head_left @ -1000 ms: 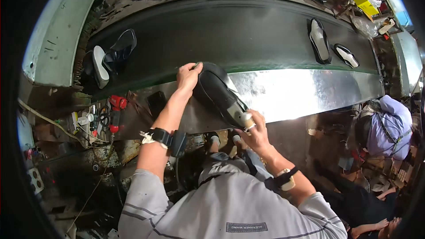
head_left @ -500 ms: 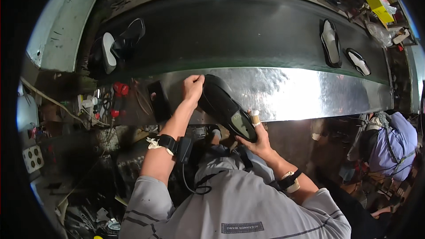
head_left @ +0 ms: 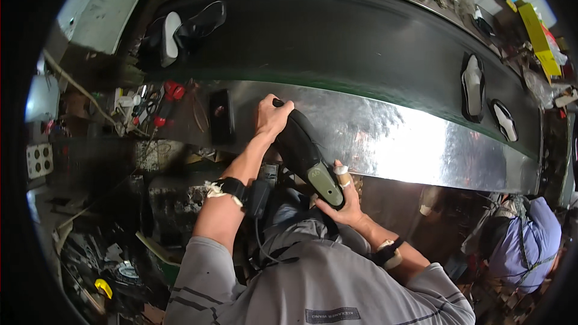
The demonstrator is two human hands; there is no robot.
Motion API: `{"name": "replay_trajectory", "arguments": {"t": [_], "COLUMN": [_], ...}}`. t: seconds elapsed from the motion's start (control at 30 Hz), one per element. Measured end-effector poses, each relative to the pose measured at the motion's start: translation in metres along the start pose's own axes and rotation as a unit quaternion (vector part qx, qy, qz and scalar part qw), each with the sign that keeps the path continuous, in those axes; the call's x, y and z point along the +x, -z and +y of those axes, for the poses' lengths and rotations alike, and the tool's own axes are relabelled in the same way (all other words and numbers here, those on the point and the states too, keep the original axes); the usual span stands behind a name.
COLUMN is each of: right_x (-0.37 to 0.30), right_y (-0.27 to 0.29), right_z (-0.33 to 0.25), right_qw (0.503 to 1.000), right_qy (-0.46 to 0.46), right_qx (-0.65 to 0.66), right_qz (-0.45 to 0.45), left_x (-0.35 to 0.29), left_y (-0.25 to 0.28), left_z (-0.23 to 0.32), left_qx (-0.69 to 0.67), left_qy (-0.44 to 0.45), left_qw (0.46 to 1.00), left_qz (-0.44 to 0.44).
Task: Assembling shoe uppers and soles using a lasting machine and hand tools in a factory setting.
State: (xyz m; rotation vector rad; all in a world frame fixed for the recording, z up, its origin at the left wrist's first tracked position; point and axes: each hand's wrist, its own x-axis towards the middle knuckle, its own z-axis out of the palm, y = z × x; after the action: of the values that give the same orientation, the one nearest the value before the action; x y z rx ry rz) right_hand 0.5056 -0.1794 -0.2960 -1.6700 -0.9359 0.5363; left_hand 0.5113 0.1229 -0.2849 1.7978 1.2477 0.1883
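Note:
I hold a black shoe [head_left: 298, 147] slantwise over the near edge of a metal-topped bench. My left hand [head_left: 274, 118] is closed around its toe end, at the upper left. At the opposite end, my right hand [head_left: 349, 203] grips the heel between thumb and fingers. An olive-green piece [head_left: 326, 184] with a small round hole shows in the shoe's opening, like the top of a last. One finger of my right hand wears a pale tape wrap [head_left: 342, 174].
A dark conveyor belt [head_left: 313, 33] runs behind the metal strip [head_left: 373, 126]. On it lie a pale-soled shoe [head_left: 171, 39] at left and two shoes [head_left: 473, 87] at right. A phone [head_left: 221, 114] and red-handled tools [head_left: 173, 91] lie left. A lilac cloth bundle [head_left: 527, 244] sits right.
The shoe has turned to a steeper slant, and more of its olive-green piece shows. My left hand has shifted further over the toe. The whole view has swung slightly.

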Motion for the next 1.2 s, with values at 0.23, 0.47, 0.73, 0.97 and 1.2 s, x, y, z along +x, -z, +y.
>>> {"name": "replay_trajectory", "arguments": {"t": [0.23, 0.47, 0.73, 0.97, 1.2], "right_x": [0.112, 0.096, 0.029, -0.068, -0.109], "right_y": [0.010, -0.082, -0.226, -0.334, -0.419], "right_z": [-0.080, -0.146, -0.244, -0.381, -0.409], "right_qw": [0.848, 0.920, 0.813, 0.748, 0.678], "right_qy": [-0.375, -0.212, -0.214, -0.365, -0.322], "right_qx": [0.353, 0.252, 0.336, 0.294, 0.335], "right_qz": [-0.126, -0.212, -0.425, -0.470, -0.569], "left_x": [-0.057, -0.139, -0.314, -0.476, -0.521], "left_y": [0.080, 0.199, 0.362, 0.406, 0.475], "left_z": [0.020, -0.033, -0.130, -0.253, -0.309], "left_qx": [-0.097, -0.135, -0.343, -0.704, -0.772], "left_qy": [-0.075, -0.062, 0.269, -0.182, -0.340], "left_qw": [0.992, 0.965, 0.829, 0.596, 0.514], "left_qz": [0.035, 0.215, 0.352, 0.339, 0.155]}}
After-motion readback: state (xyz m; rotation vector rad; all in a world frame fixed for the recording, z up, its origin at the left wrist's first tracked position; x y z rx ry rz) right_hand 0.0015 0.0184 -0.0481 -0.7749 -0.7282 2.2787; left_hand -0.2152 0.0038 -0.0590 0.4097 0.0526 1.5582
